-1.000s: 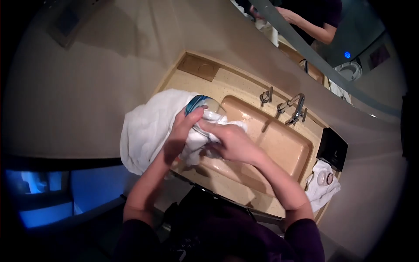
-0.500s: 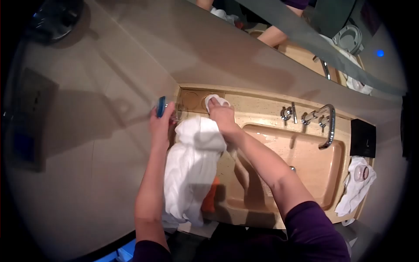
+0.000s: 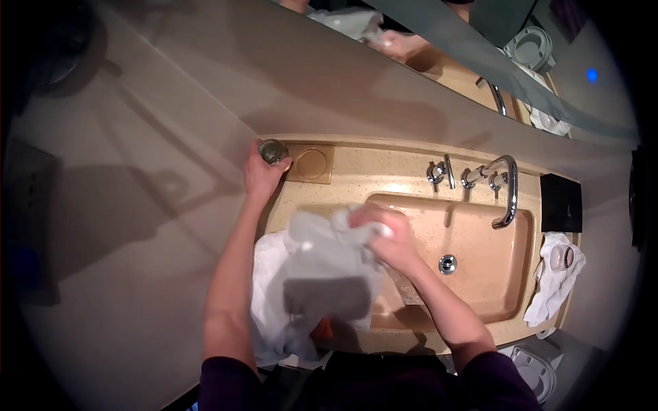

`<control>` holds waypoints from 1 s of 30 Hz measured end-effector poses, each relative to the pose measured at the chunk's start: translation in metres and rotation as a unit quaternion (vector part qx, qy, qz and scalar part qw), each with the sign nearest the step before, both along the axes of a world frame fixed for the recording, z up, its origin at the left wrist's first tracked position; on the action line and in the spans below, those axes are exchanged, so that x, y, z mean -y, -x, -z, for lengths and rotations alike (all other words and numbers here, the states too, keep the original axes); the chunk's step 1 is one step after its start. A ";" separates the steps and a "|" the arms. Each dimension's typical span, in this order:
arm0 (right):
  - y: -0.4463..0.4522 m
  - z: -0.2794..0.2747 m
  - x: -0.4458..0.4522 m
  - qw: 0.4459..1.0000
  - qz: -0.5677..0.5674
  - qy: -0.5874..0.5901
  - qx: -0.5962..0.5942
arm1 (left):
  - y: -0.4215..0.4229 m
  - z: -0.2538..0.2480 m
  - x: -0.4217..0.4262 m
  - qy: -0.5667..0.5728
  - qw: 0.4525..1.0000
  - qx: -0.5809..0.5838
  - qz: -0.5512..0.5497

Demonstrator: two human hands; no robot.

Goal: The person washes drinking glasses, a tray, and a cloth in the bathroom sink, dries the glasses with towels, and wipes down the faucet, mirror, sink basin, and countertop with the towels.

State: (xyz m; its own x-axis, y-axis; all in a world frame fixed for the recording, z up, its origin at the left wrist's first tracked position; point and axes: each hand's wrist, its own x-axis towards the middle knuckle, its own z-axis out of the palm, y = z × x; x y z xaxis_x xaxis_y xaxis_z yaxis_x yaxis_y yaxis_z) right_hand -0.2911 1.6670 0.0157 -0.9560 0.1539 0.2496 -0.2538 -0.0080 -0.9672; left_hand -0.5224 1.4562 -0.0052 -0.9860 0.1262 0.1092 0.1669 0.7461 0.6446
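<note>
My left hand is wrapped round a clear drinking glass at the left end of a brown tray. Beside the glass, the tray shows a bare round recess. In my right hand is a bunched white towel, blurred by motion, hanging over the counter and the basin's left edge. More white cloth lies to its left, partly covered. A bit of orange cloth peeks out below the towel.
The sink basin and chrome faucet are right of my hands, with tap handles behind. At the right end are a black box and a folded white cloth bearing a glass. A mirror runs along the back.
My right hand has left the tray, moved toward me and lifted the towel. My left hand has brought the glass to the tray's left end. The view has shifted slightly.
</note>
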 end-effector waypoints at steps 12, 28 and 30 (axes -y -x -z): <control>-0.244 -0.140 -0.053 0.630 -0.169 0.755 -0.067 | -0.007 -0.010 -0.005 0.206 0.975 -0.084 0.021; -0.468 -0.102 -0.152 0.766 0.100 0.635 0.008 | -0.269 -0.085 -0.199 -0.037 0.922 -0.140 0.359; -0.464 -0.143 -0.174 0.753 0.192 0.625 0.070 | -0.368 -0.103 -0.288 -0.095 0.850 -0.040 0.516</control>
State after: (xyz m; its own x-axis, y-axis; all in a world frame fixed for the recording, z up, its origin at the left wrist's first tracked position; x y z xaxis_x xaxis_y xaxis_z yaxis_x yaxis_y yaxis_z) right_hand 0.1729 1.8410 0.1585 -0.7840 0.4579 -0.4191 -0.3670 -0.8864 -0.2819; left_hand -0.1548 1.7437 0.0974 -0.3496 0.8924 0.2852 0.7180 0.0596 0.6935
